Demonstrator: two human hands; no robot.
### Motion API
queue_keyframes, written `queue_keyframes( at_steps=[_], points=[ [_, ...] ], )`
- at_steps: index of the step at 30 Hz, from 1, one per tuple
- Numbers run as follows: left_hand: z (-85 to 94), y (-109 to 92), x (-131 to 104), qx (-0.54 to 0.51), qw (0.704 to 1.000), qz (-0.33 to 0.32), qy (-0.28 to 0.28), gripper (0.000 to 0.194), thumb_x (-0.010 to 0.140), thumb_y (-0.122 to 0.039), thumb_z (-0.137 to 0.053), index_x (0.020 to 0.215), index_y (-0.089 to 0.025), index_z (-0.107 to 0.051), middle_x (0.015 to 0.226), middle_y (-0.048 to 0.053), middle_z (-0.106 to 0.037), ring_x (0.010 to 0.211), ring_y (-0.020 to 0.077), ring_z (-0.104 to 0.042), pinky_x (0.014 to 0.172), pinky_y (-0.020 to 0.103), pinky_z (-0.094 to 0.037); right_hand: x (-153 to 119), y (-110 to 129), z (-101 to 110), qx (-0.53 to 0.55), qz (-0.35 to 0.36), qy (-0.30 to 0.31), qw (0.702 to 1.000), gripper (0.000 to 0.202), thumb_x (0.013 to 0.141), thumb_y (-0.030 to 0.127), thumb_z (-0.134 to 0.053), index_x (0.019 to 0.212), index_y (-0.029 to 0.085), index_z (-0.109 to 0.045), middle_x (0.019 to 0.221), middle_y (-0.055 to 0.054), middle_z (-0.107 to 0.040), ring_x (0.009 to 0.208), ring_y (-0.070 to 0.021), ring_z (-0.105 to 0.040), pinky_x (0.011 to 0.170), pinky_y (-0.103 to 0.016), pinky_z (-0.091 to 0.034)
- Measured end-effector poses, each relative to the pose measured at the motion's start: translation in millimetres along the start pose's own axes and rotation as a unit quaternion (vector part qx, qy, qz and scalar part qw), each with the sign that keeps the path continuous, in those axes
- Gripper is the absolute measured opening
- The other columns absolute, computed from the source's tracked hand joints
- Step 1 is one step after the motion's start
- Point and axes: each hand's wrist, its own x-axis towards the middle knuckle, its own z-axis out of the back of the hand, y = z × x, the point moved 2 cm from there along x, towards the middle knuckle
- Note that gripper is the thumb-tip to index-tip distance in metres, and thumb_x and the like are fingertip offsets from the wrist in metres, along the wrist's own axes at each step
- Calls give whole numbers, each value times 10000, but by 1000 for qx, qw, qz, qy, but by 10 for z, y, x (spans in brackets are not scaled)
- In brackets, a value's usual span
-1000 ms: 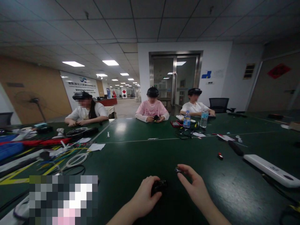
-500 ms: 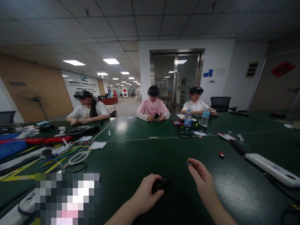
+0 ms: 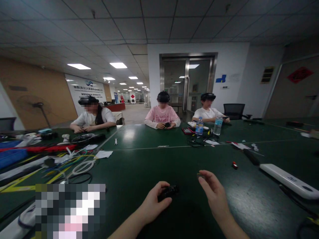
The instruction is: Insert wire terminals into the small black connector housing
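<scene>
Close in front, my left hand (image 3: 155, 201) is wrapped round a black object (image 3: 170, 191), with the thumb along its near side. The object's far end sticks out to the right. To the right of it, my right hand (image 3: 214, 192) pinches a small thin piece (image 3: 199, 175) between thumb and fingertips, above the green table (image 3: 139, 172). The piece is mostly covered by the fingers, and its shape is hard to make out. The two hands are apart.
At the right lie a small red item (image 3: 234, 165) and a long white device (image 3: 289, 182). Two bottles (image 3: 199, 126) stand farther back. Coiled cables (image 3: 83, 166) and blue trays (image 3: 12, 159) are at the left. Three people sit across the table.
My left hand and the black object have shifted slightly left. My right hand has turned a little, and its small piece is now more hidden behind the fingers.
</scene>
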Motion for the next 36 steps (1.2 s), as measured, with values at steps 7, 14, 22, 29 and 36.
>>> queue_keyframes(
  at_steps=[7, 14, 22, 29, 36],
  points=[
    [-2, -2, -11, -9, 1000, -3, 8, 378, 853, -216, -531, 1206, -212, -394, 1128, 77, -545, 999, 219, -536, 860, 349, -414, -13, 12, 9, 2, -12, 5, 1000, 330, 691, 423, -672, 941, 214, -618, 904, -45, -654, 877, -242, -605, 796, -365, -499],
    [-3, 69, 23, -17, 1000, -20, 10, 380, 824, -180, -567, 1172, -209, -418, 1134, 66, -555, 1019, 216, -538, 890, 351, -401, -15, -18, -6, 3, -14, 9, 1000, 328, 697, 414, -671, 952, 215, -615, 914, -49, -653, 885, -245, -605, 798, -369, -501],
    [-12, -61, -13, -23, 1000, 10, 18, 389, 811, -150, -572, 1166, -200, -423, 1165, 78, -547, 1064, 231, -540, 910, 375, -413, -13, -70, -19, -1, -21, 29, 999, 389, 709, 428, -665, 1032, 216, -624, 995, -68, -665, 940, -258, -612, 825, -387, -504],
    [-28, 12, 19, -14, 1000, -16, 10, 398, 797, -135, -574, 1159, -207, -423, 1132, 66, -560, 1047, 225, -542, 909, 369, -409, -45, -93, -82, -23, -2, 71, 997, 335, 726, 413, -663, 1007, 231, -651, 991, -64, -680, 932, -247, -621, 843, -391, -501],
    [-33, 85, 32, -22, 999, -32, 13, 391, 814, -142, -564, 1170, -215, -421, 1119, 58, -570, 1015, 209, -556, 868, 348, -422, -99, -83, -147, -33, -3, 102, 994, 333, 726, 404, -668, 1010, 229, -663, 981, -68, -688, 904, -238, -628, 833, -390, -514]
  ],
)
